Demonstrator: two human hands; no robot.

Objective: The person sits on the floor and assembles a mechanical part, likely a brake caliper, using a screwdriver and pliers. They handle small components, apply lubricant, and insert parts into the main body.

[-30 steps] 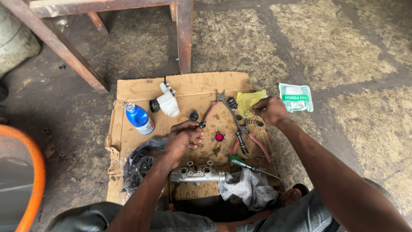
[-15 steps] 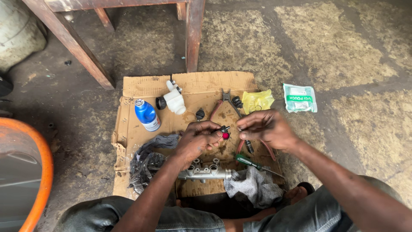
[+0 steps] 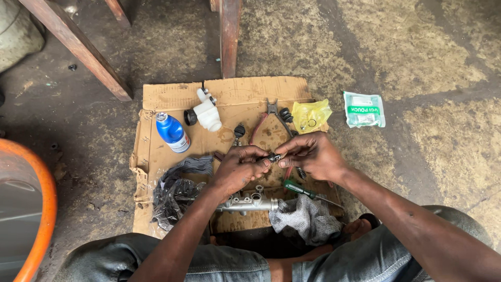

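A second ago our right hand [image 3: 312, 155] was far out by the yellow bag [image 3: 310, 115] while our left hand [image 3: 241, 169] rested low on the cardboard [image 3: 224, 94]; now we have both raised and brought together at the middle of the sheet, fingertips pinched from either side on one small dark metal part [image 3: 274, 156], so we judge the picking-up is over and close fitting work on that part is in hand. Counting around us: one blue bottle [image 3: 173, 132] at the left, one white plastic reservoir [image 3: 206, 112] beyond it, one pair of pliers [image 3: 270, 121], one green-handled screwdriver [image 3: 305, 191] near right, one metal cylinder body [image 3: 249, 201] close to our knees, one grey rag [image 3: 305, 218], one dark bag [image 3: 175, 193] near left, one green-and-white pouch [image 3: 364, 109] off the cardboard at far right
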